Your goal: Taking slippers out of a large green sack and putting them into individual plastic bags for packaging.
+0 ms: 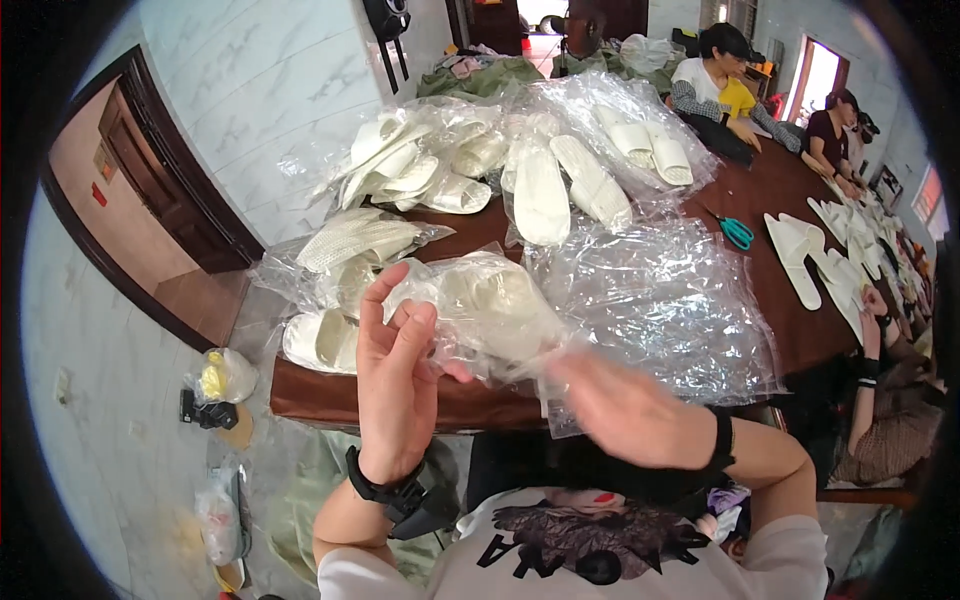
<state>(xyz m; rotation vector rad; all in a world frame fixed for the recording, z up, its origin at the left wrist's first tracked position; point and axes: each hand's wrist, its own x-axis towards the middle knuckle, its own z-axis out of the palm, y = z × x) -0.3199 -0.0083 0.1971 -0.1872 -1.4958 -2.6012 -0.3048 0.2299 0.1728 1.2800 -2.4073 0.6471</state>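
Note:
My left hand is at the table's near edge, index finger raised and the other fingers curled around the left end of a clear plastic bag. White slippers show through the bag, partly veiled by its creases. At the bag's right end is my right hand, smeared by motion, so its fingers cannot be made out. To the right lies a flat pile of clear plastic bags. Just left of my left hand, a white slipper rests on the table corner.
More bagged white slippers cover the far side of the brown table. Blue-handled scissors lie right of the bags, with unbagged white slippers beyond. Co-workers sit along the right side; one person's hand is near those slippers.

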